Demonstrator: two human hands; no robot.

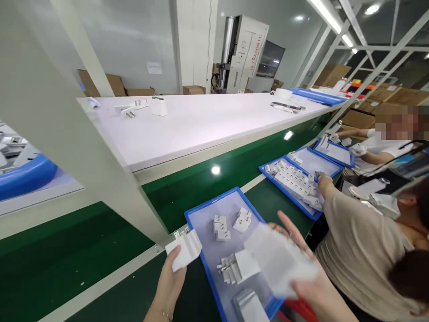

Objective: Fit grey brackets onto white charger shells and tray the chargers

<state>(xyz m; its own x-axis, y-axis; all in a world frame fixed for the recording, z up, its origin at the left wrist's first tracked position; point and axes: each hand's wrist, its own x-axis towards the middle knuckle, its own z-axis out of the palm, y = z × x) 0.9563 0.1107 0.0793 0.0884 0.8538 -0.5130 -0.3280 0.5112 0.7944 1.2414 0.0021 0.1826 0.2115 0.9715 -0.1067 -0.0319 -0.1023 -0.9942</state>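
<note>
My left hand (170,279) is closed on a row of white plug adapters (185,251), their metal prongs pointing up and away. It hovers by the left rim of a blue-edged tray (206,208). My right hand (317,279) grips a blurred block of white casings (279,257) above the tray's right side; their exact kind is smeared by motion. Inside the tray lie two small groups of plug adapters (220,227), a row of adapters with prongs (236,267), and a stack of white pieces (251,306) near the bottom edge.
To the right, another tray (260,169) holds many white adapters, and a co-worker's hand (324,183) reaches in there. A second person sits farther back. A white shelf (201,125) runs above the green bench, with a slanted post (110,179) at left.
</note>
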